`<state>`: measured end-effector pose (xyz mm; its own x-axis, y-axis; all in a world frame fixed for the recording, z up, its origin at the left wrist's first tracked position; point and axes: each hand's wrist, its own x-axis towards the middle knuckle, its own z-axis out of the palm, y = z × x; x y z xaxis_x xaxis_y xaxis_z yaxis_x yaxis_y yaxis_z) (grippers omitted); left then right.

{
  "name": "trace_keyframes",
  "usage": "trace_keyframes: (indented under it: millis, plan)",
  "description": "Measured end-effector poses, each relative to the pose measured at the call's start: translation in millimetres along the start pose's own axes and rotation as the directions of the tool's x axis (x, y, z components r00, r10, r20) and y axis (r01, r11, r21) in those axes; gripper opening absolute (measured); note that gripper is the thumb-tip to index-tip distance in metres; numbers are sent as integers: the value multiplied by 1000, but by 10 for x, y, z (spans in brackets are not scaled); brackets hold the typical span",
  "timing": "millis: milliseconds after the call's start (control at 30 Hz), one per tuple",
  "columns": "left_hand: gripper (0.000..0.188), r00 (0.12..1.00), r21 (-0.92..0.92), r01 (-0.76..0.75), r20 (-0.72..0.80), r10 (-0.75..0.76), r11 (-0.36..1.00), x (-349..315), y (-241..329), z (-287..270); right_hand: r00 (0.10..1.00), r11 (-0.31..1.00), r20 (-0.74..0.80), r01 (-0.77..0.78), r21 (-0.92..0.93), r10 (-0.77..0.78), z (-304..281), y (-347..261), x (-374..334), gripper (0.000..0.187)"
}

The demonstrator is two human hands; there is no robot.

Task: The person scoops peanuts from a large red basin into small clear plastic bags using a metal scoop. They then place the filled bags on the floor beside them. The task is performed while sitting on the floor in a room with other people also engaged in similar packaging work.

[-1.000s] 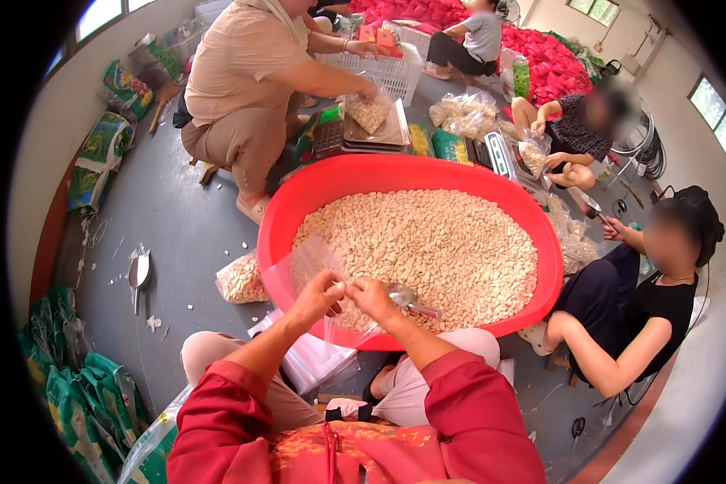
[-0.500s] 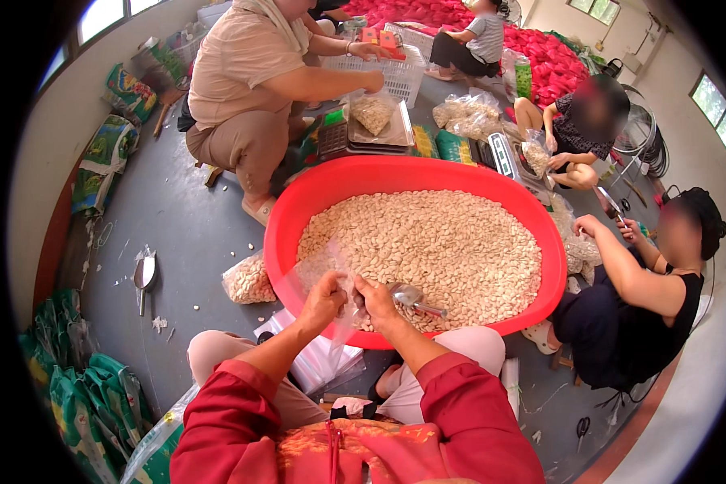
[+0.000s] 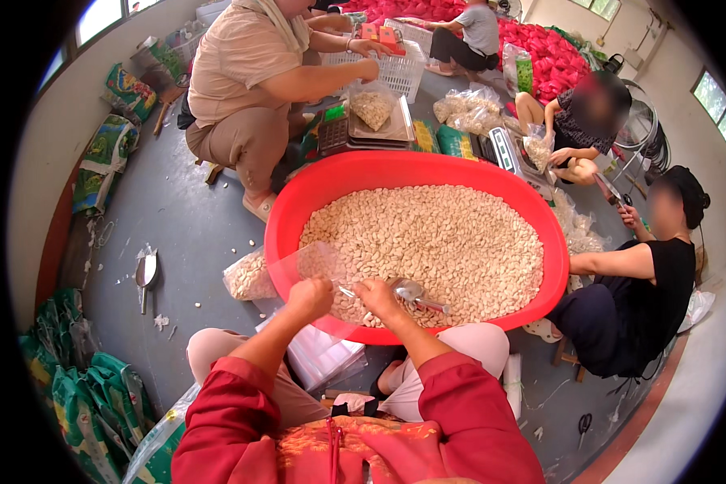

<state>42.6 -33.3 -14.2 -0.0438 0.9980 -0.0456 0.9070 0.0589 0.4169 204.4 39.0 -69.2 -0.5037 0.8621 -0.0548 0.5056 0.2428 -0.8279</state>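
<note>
Over the near left rim of a large red tub [image 3: 294, 198], a thin clear plastic bag [image 3: 306, 262] is stretched between my hands. My left hand [image 3: 310, 299] pinches one side of it, while my right hand [image 3: 376, 298] grips the other with fingers closed. Pale flat beans or seeds [image 3: 444, 234] fill much of the tub. A metal scoop [image 3: 429, 303] lies on them, just right of my right hand. Outside the rim, to the left, sits a filled clear bag [image 3: 248, 278]. Flat plastic bags [image 3: 319, 359] are stacked below my left forearm.
Co-workers sit on the far left, far right and right. Digital scales [image 3: 371, 129] and filled bags [image 3: 468, 109] stand beyond the tub. Another scoop [image 3: 146, 274] lies on the floor at left; green sacks [image 3: 97, 395] are piled near the wall. Scissors [image 3: 584, 427] lie at lower right.
My hands have moved slightly apart, drawing the clear bag taut and wider. The co-worker at right has lowered an arm toward the tub's right side.
</note>
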Motion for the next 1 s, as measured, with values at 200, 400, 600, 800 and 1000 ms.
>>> trace_keyframes:
  millis: [200, 400, 600, 800, 1000]
  plan:
    - [15, 926, -444, 152, -248, -284, 883, 176, -178, -127, 977, 948, 70, -210, 240, 199, 46, 110, -49, 29]
    - [24, 927, -288, -280, -330, 180, 916, 144, -222, -359, 819, 598, 163, -523, 608, 550, -238, 330, 20, 24]
    - [41, 978, -330, -116, -205, 49, 937, 142, -246, -364, 809, 665, 194, -572, 480, 555, -202, 365, -8, 23]
    - [45, 971, -424, 80, -170, -166, 902, 171, -290, -473, 867, 766, 251, -498, 407, 431, -523, 463, -48, 25]
    - [43, 957, -249, 188, -172, -234, 950, 91, -209, -621, 932, 596, -61, -278, -753, 357, -1270, 295, -60, 33]
